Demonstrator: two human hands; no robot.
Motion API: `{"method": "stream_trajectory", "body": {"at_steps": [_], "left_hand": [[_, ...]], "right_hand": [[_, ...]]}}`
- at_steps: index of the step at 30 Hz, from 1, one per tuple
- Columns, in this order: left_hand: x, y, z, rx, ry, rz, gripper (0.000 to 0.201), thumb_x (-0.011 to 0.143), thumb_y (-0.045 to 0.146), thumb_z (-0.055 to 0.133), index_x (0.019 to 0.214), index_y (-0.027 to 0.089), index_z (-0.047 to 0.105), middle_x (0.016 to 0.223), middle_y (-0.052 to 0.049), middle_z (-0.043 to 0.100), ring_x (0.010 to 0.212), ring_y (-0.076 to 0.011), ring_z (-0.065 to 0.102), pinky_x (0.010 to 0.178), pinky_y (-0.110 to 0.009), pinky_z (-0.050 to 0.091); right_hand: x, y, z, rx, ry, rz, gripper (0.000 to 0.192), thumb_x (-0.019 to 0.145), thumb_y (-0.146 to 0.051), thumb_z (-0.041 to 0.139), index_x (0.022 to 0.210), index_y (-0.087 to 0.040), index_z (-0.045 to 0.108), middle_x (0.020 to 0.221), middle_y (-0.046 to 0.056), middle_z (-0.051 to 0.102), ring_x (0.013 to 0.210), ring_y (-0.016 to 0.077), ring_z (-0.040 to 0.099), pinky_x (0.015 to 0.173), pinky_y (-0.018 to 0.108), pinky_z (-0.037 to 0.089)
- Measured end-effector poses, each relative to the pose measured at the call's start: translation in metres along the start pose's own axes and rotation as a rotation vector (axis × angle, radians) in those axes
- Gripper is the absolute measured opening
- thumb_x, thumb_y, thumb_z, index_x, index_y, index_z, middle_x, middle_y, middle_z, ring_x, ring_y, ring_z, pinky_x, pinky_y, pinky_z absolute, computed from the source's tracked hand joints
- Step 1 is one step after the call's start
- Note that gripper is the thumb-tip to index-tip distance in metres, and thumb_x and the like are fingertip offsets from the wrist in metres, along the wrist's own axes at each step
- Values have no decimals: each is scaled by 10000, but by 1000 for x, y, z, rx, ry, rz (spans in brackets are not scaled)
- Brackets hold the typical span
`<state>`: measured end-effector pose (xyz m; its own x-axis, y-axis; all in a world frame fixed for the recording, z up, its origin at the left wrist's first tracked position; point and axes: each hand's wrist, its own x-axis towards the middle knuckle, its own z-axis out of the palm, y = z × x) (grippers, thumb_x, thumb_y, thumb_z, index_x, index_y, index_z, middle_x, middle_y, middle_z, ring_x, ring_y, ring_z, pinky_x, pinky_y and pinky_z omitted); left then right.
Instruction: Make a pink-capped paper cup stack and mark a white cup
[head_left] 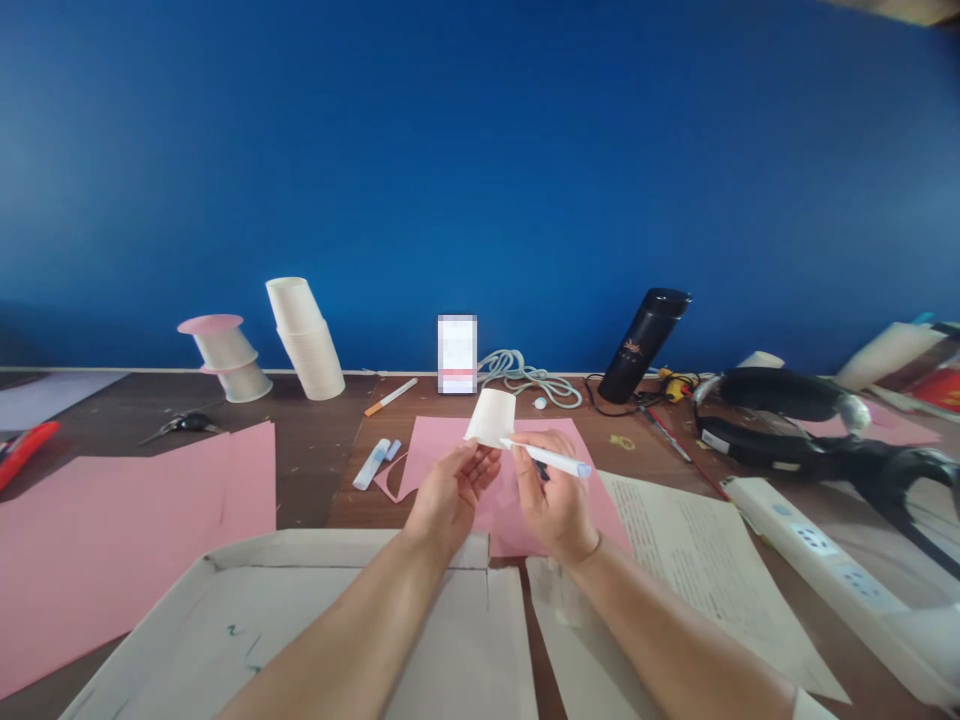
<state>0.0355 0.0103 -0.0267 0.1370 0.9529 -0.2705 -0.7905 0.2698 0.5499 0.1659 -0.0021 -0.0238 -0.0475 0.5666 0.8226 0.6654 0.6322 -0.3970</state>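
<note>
A white paper cup (493, 417) is held upside down, its narrow end up, over a pink sheet of paper (439, 440). Fingers of my left hand (454, 490) grip the cup near its lower edge. Closed around a white marker pen (551, 460) is my right hand (556, 500), with the pen's tip at the cup's lower right side. Whether the tip touches the cup I cannot tell. Left of the pink sheet lie a small white and light-blue tube (372, 464) and a small blue cap (394, 450).
At the back stand stacked paper cups (307, 345), a phone with a blurred screen (457, 355), a coiled white cable (525, 372) and a black flask (643, 345). A power strip (817, 570) and headphones (787, 420) lie right. A white box lid (300, 545) sits in front.
</note>
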Motion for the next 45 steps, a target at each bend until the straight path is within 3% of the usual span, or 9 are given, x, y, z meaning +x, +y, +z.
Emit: {"method": "stream_trajectory", "body": {"at_steps": [19,28,45], "left_hand": [[1,-3,-1,8,-29,20,74,783,124,596,780,91,662,759,-82,688,738,-133,658,761,-247,538],[-2,0,1,-5,-33,20,70,783,116,594,792,84,656,784,-84,686,775,-140,662,752,-234,543],[-2,1,2,-14,-13,-5,95,801,100,558,786,77,650,763,-85,679,744,-141,663,733,-237,550]], "right_hand": [[1,-4,-1,10,-3,-51,124,871,-188,512,968,-211,586,891,50,681,844,194,628,837,403,456],[-3,1,-1,39,83,81,129,893,-202,472,976,-201,571,894,66,627,860,200,601,770,368,492],[0,-1,0,28,21,48,119,889,-209,483,953,-191,581,885,72,640,868,205,589,797,384,476]]}}
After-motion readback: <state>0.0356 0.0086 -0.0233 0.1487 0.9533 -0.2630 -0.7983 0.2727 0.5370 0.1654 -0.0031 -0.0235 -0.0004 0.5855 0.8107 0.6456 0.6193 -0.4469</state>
